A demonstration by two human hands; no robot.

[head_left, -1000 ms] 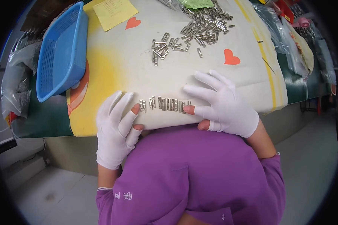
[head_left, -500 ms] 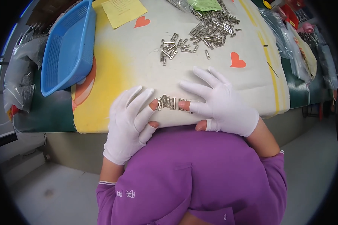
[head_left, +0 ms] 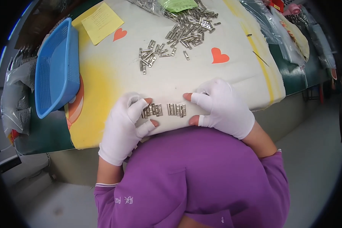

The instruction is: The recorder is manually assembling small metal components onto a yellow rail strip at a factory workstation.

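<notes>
Oblong, holed silver metal pieces (head_left: 176, 110) lie in two rows, centre frame, on cream cloth (head_left: 171, 84); white-gloved left hand (head_left: 121, 123), thumb and forefinger parted, brackets the left row, fingertip contact unclear; white-gloved right hand (head_left: 226, 110), likewise parted, holds nothing visible.

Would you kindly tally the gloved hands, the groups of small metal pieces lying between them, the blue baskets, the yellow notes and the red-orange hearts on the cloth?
Left hand and right hand, both gloved: 2
Groups of metal pieces between them: 2
Blue basket: 1
Yellow note: 1
Red-orange hearts: 2
Total: 8
</notes>
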